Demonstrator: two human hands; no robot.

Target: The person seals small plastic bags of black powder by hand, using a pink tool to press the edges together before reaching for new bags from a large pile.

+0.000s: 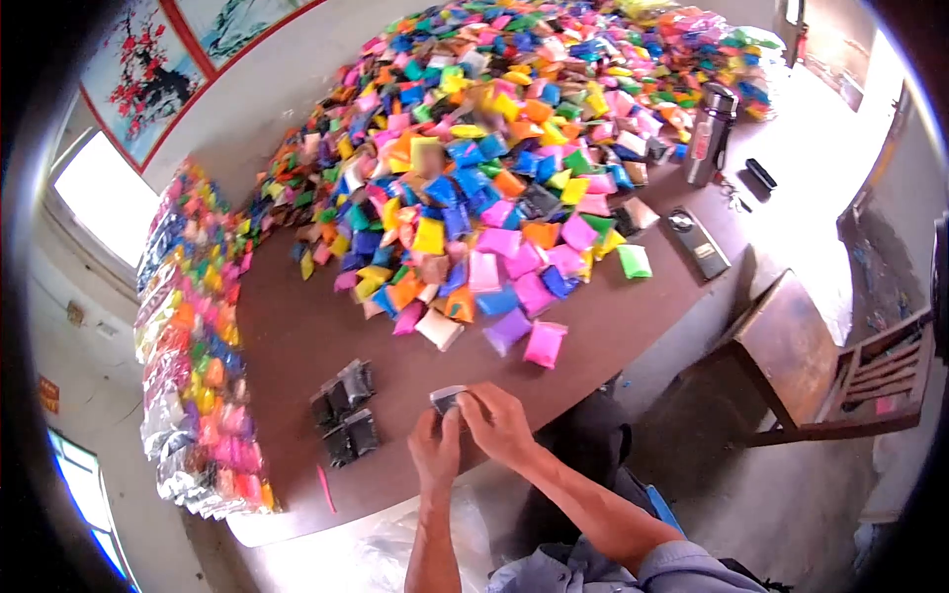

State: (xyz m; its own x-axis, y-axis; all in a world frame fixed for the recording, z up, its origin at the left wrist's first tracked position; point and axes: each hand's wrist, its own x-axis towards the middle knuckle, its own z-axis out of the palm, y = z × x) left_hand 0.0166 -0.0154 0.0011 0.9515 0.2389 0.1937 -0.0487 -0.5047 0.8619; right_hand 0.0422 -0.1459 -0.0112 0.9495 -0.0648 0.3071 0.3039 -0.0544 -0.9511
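Note:
Over the near edge of the brown table (287, 356), my left hand (435, 447) and my right hand (497, 423) are together, both closed on one small black packet (447, 397) with a pale upper edge. The fingers hide part of it. Left of my hands lies a group of several black packets (346, 415), set close together on the table. A thin pink strip (325, 488) lies below that group near the table's edge. Ahead, a bright pink packet (546, 344) and a purple packet (507, 332) lie at the front of the large pile.
A big heap of colourful packets (474, 168) covers the table's far part. Clear bags of packets (198, 366) line the left edge. At the right stand a steel flask (712, 135), a grey box-like device (698, 243) and a black case (760, 175). A wooden chair (791, 346) stands right.

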